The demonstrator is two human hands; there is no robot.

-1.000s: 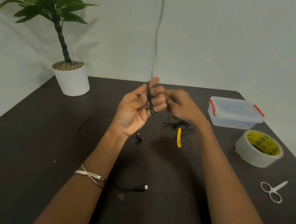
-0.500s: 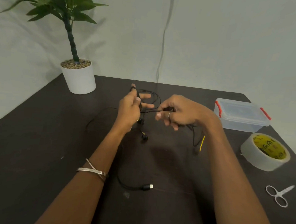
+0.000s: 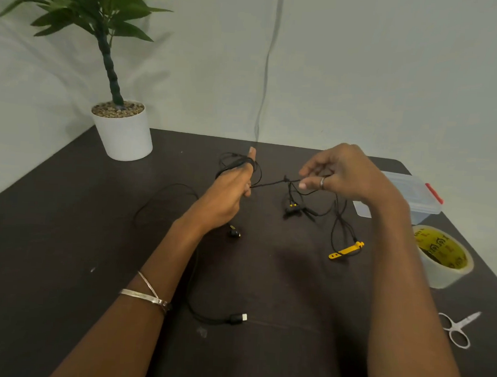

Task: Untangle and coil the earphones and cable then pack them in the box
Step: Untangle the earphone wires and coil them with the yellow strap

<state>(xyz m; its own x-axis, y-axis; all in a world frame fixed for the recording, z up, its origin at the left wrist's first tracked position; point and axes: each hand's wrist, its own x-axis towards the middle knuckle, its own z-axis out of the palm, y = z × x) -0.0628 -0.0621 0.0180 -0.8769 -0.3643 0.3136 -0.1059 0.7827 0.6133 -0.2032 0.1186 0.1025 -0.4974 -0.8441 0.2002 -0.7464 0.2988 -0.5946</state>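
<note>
Thin black earphones (image 3: pixel 291 209) hang in a tangle above the middle of a dark table (image 3: pixel 52 235), stretched between two hands. The left hand (image 3: pixel 229 193) has several loops of the wire wound around its raised fingers. The right hand (image 3: pixel 340 176) pinches the taut wire near a small knot, its fingers curled. One earbud (image 3: pixel 235 233) lies on the table below the left hand. A yellow strap (image 3: pixel 346 250) dangles from the wire's lower end. A separate black cable (image 3: pixel 206 316) with a plug lies nearer the person. A clear lidded box (image 3: pixel 414 194) sits closed at the right, beside a tape roll (image 3: pixel 442 256) and small scissors (image 3: pixel 457 329). A potted plant (image 3: pixel 121 124) stands at the far left.
</note>
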